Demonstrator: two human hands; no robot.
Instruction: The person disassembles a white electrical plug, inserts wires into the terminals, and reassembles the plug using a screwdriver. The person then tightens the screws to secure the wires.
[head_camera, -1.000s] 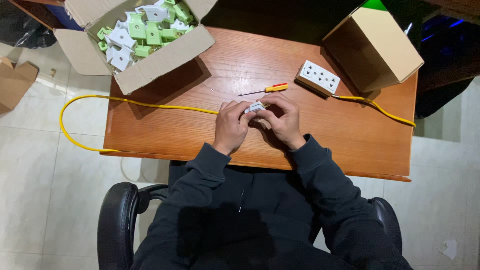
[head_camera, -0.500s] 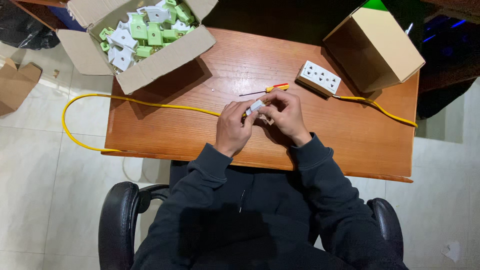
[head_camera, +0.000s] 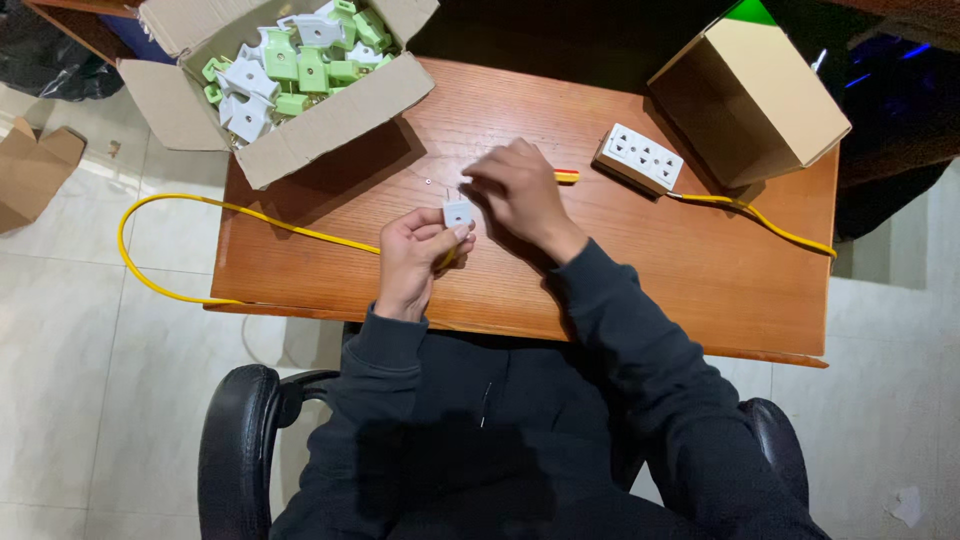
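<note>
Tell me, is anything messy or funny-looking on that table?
A little. The yellow cable droops off the table's left edge in a loop above the floor. A tiny screw-like bit lies loose by itself near the open box of plugs. Nothing looks broken.

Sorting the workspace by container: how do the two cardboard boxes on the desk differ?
The left box sits upright with flaps spread, full of white and green plugs; the right box lies tipped on its side, and no contents show. The left overhangs the desk corner; the right sits behind the white socket strip. Both are plain brown cardboard.
</note>
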